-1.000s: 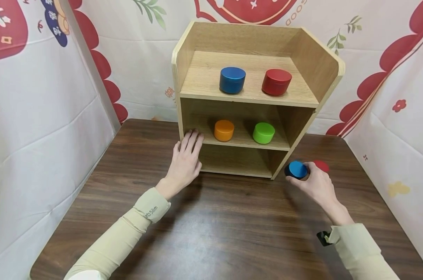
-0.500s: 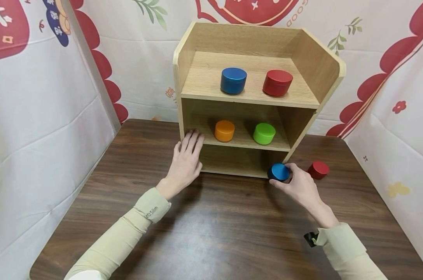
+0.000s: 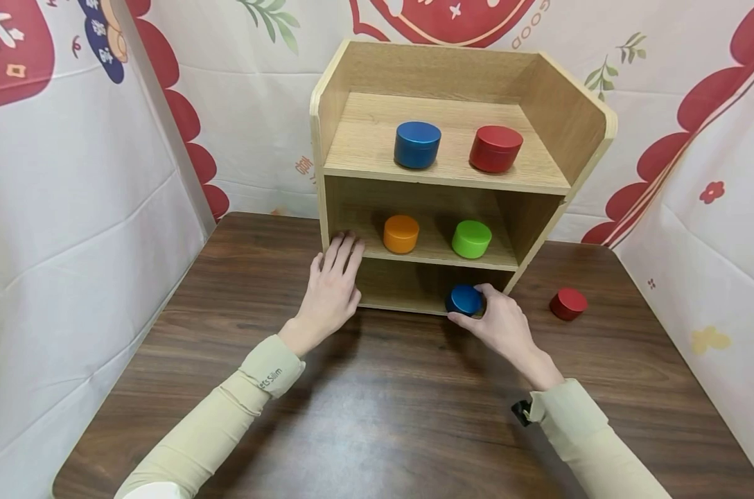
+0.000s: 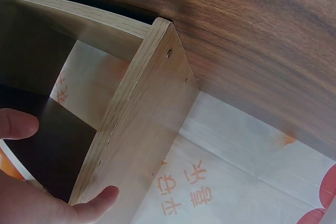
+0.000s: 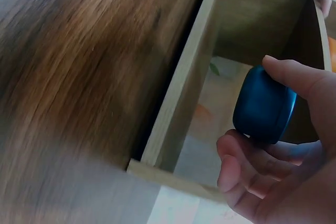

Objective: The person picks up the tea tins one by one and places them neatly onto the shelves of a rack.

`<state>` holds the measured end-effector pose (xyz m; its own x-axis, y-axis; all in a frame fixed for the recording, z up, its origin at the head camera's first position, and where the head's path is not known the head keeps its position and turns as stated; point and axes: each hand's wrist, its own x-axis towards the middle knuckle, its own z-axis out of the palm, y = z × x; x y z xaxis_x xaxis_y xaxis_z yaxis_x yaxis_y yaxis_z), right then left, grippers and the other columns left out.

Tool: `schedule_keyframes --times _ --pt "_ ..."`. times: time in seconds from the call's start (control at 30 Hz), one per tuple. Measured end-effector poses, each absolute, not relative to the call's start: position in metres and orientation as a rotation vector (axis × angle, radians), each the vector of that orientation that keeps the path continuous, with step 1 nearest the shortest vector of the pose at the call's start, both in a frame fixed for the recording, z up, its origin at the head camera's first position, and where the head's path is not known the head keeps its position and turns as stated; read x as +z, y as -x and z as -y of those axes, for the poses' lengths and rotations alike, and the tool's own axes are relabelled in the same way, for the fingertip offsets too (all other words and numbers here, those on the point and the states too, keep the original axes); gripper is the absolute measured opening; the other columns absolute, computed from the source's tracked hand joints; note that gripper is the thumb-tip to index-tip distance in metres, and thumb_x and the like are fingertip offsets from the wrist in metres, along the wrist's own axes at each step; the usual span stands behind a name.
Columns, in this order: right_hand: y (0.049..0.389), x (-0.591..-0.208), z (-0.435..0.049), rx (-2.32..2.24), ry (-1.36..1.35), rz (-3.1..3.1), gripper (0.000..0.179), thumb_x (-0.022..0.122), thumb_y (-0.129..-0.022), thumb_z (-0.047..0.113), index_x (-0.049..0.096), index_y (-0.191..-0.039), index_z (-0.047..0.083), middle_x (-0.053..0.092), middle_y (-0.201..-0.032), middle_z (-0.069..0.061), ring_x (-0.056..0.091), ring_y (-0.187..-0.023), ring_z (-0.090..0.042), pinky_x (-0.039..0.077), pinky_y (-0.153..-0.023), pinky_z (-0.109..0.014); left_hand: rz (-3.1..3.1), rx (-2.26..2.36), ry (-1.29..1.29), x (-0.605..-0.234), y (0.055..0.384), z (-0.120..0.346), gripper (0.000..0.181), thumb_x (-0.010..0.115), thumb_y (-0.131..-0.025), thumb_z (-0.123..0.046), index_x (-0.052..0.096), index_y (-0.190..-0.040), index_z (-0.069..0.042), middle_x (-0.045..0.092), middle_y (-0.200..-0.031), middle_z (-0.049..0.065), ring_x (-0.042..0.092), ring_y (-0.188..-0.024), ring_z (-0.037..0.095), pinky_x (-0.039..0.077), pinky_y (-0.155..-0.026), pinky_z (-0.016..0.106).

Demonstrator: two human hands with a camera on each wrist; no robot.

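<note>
My right hand (image 3: 500,324) pinches a round blue tin (image 3: 464,300) between thumb and fingers, at the front of the bottom compartment of a wooden shelf unit (image 3: 439,179). In the right wrist view, the blue tin (image 5: 264,106) appears tilted before the compartment opening. My left hand (image 3: 328,285) rests with its fingers fairly straight at the left side panel (image 4: 139,114). The left wrist view shows its thumb (image 4: 20,124) inside the panel and one finger (image 4: 102,203) outside. A red tin (image 3: 568,303) stands on the table, right of the unit.
Another blue tin (image 3: 417,144) and red tin (image 3: 496,148) stand on the top shelf. The middle shelf holds an orange tin (image 3: 401,234) and a green tin (image 3: 472,239). A patterned cloth (image 3: 258,125) surrounds the dark wooden table (image 3: 377,409).
My right hand has carried the blue tin leftward, from beside the unit to the bottom compartment's front. The red tin on the table has come into full view. The left hand stays put.
</note>
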<state>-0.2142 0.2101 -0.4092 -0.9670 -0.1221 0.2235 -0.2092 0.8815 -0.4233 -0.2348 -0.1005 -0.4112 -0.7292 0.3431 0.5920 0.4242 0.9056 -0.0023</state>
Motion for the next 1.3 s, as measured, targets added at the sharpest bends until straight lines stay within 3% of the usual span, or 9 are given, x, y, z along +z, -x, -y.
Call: schedule_keyframes --times 0.83,1.3 --pt "0.248 -0.431 -0.153 0.749 -0.316 2.878 0.078 0.074 -0.074 0.057 0.057 -0.126 0.001 0.068 -0.111 -0.021 0.067 -0.092 -0.035 0.054 -0.074 -0.05 2.442 -0.186 0.556 -0.412 0.235 0.101 0.081 0.065 -0.077 -0.013 0.029 -0.15 -0.008 0.03 -0.155 0.012 0.026 -0.145 0.028 0.037 -0.102 0.056" --pt "0.261 -0.437 -0.121 0.746 -0.337 2.918 0.068 0.074 -0.077 0.05 0.057 -0.124 0.004 0.069 -0.104 -0.018 0.068 -0.086 -0.035 0.054 -0.067 -0.048 2.451 -0.184 0.556 -0.412 0.235 0.101 0.078 0.062 -0.079 -0.013 0.028 -0.15 -0.009 0.029 -0.156 0.012 0.025 -0.145 0.028 0.037 -0.103 0.056"
